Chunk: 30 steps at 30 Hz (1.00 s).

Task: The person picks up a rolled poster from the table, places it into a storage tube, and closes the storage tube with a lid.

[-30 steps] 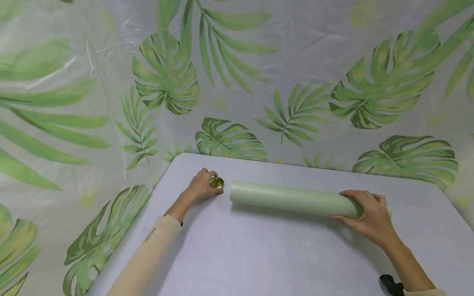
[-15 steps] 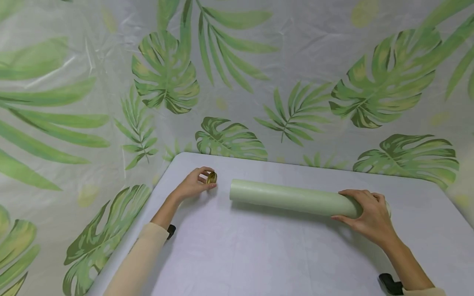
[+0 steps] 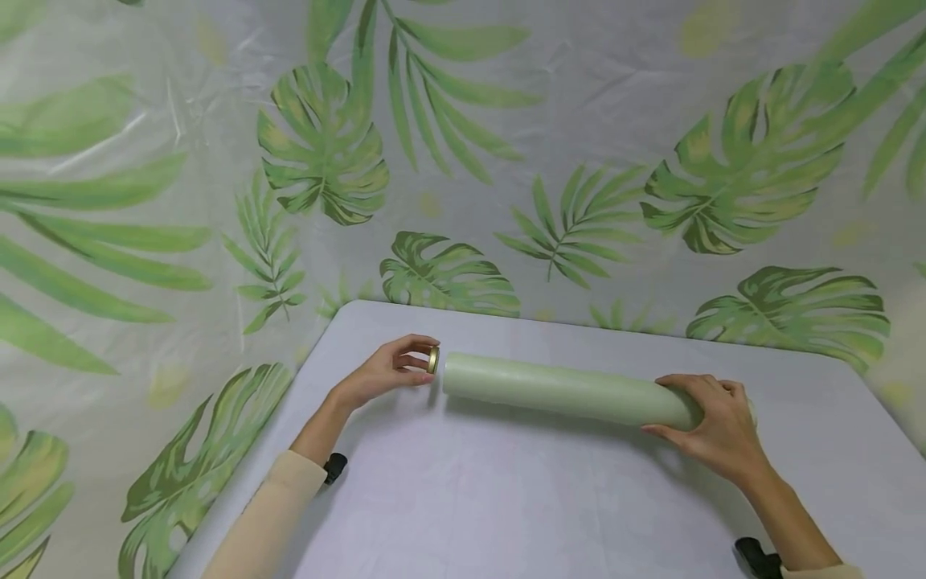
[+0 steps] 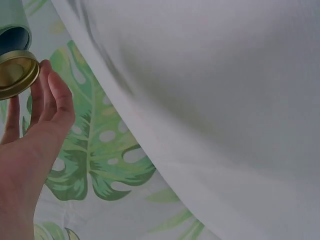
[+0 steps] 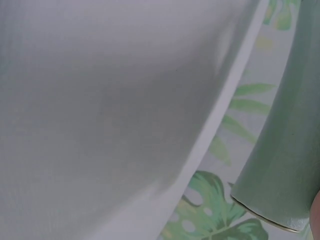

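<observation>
A long pale green tube (image 3: pixel 557 390) lies nearly level above the white table in the head view. My right hand (image 3: pixel 712 430) grips it near its right end, thumb below and fingers over the top. With its fingertips, my left hand (image 3: pixel 387 371) pinches a round gold lid (image 3: pixel 433 359) by the rim, upright and close to the tube's left end. In the left wrist view the lid (image 4: pixel 17 74) shows its hollow side, and the open, dark inside of the tube (image 4: pixel 15 39) is right behind it. The right wrist view shows the tube's other end with a thin gold edge (image 5: pixel 265 220).
The table (image 3: pixel 521 498) has a white cover and rounded corners. Behind and to the left hangs a leaf-patterned sheet (image 3: pixel 463 161). Dark wrist-worn devices, such as the black one (image 3: pixel 757 556) at lower right, stick out from both wrists.
My left hand first drew back left and turned the lid from facing up to upright, then moved right to the tube's open end. The right hand and tube stay almost still.
</observation>
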### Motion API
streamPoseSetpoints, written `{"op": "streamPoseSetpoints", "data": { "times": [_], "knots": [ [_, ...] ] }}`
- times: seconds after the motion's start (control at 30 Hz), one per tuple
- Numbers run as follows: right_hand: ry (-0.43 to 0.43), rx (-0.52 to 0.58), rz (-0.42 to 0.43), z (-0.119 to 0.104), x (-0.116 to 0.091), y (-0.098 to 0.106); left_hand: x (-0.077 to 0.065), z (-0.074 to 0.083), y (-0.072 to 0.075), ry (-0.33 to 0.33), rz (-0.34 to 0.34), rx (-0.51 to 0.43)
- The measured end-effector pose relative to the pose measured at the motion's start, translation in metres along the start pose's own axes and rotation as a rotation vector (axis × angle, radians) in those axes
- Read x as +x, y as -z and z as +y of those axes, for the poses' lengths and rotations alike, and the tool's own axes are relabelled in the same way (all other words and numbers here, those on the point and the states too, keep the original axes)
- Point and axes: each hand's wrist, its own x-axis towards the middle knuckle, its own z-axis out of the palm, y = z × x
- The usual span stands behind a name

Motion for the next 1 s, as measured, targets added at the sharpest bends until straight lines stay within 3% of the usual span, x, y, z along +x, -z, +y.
{"op": "streamPoseSetpoints", "data": {
  "times": [0.27,0.73,1.0],
  "knots": [
    [0.013,0.005,0.003,-0.003,0.000,0.000,0.001,0.001,-0.009,-0.016,-0.038,-0.019],
    [0.025,0.014,-0.001,-0.004,0.003,0.001,-0.004,0.000,-0.012,-0.010,-0.055,-0.062],
    [0.028,0.009,-0.025,-0.005,0.005,0.001,-0.005,0.001,-0.012,-0.016,-0.032,-0.034]
  ]
}}
